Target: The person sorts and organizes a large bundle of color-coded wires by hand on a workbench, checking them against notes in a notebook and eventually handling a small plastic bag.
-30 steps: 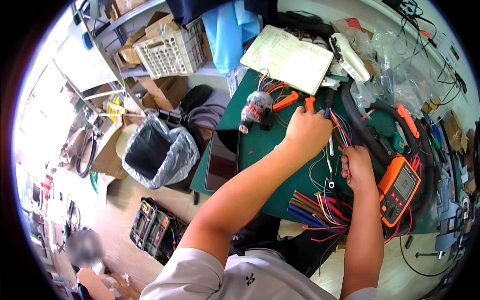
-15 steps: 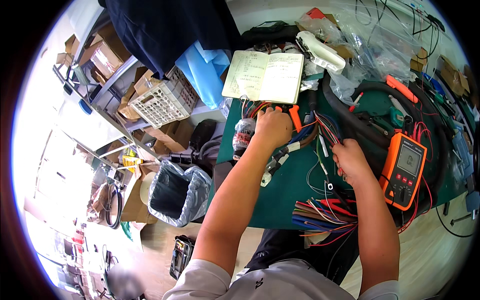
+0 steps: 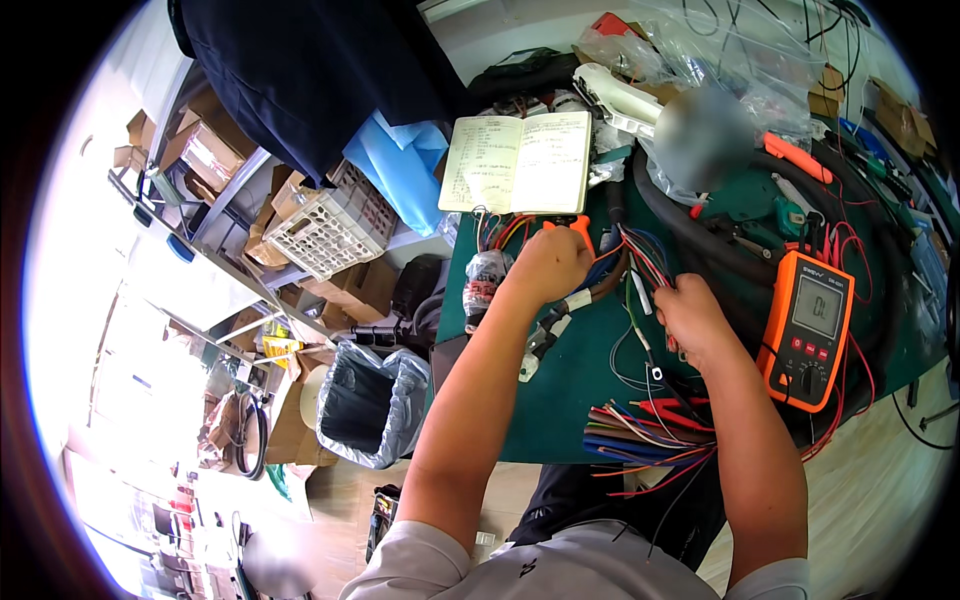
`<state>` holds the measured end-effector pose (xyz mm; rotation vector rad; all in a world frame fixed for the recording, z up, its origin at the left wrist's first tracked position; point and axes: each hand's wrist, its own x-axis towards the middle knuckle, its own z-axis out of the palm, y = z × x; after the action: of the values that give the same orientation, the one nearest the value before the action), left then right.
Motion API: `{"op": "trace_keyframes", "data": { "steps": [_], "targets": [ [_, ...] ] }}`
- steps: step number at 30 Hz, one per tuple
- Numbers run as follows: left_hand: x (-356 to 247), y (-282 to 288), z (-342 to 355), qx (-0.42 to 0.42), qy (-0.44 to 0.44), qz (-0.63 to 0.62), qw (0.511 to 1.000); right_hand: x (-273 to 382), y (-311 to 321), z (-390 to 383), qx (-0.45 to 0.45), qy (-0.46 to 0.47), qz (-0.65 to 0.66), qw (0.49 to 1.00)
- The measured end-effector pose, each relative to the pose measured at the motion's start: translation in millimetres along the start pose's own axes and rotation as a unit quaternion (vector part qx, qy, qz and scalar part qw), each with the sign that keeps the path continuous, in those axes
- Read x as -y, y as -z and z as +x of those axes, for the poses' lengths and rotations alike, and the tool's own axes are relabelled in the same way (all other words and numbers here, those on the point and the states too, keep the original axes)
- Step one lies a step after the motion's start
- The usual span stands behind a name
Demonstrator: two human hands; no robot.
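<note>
My left hand [image 3: 552,264] is closed against the orange handles [image 3: 580,226] of a hand tool whose head is hidden, just below an open notebook [image 3: 515,165]. My right hand [image 3: 690,312] is closed around thin, mostly red wires [image 3: 645,250] fanning out of a dark cable [image 3: 616,205]. Between my hands lie a white-sleeved wire [image 3: 640,292] and a ring terminal [image 3: 657,373]. Left of my left hand is a plastic-wrapped bundle [image 3: 487,280] with coloured wires. A thick bundle of cut wires [image 3: 625,440] rests at the table's near edge.
An orange multimeter [image 3: 812,335] with red leads lies right of my right arm. Thick black cables [image 3: 690,240] curve behind it, near clear plastic bags [image 3: 765,70]. A lined bin [image 3: 370,405] stands left of the green table [image 3: 550,420], below a white crate [image 3: 330,225].
My left hand has shifted right onto the orange handles, its fingers curling in. My right hand stays on the wires. The whole view has turned slightly.
</note>
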<state>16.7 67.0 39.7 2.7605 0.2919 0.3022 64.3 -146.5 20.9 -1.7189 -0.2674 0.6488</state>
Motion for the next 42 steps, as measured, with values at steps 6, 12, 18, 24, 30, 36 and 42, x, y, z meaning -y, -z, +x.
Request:
{"op": "trace_keyframes", "data": {
  "steps": [6,12,18,24,30,36,42],
  "targets": [
    [-19.5,7.1,-6.2,-0.026,-0.004,-0.003,1.0,-1.3,0.2,1.8,-0.002,-0.002,-0.008,1.0],
    [-34.1,3.6,-14.7,-0.092,-0.021,-0.03,0.995,1.4,-0.6,-0.2,-0.003,0.0,-0.01,1.0],
    [-65.3,-7.7,-24.4,-0.131,-0.093,-0.122,0.979,0.5,-0.4,1.2,-0.009,-0.006,0.002,1.0],
    [-75.6,-15.8,-29.8,-0.071,-0.102,-0.167,0.978,4.2,-0.6,-1.1,-0.009,-0.009,0.004,1.0],
    [-73.9,-26.8,-28.4,-0.016,-0.057,-0.174,0.983,2.0,1.0,1.3,-0.007,-0.002,-0.009,1.0],
    [-65.1,-49.8,-30.8,-0.01,0.022,-0.274,0.961,1.9,1.8,1.2,-0.006,0.003,-0.015,1.0],
    [-58.4,-61.1,-31.2,-0.027,0.049,-0.306,0.951,-2.5,0.0,3.6,-0.008,0.013,-0.01,1.0]
  ]
}}
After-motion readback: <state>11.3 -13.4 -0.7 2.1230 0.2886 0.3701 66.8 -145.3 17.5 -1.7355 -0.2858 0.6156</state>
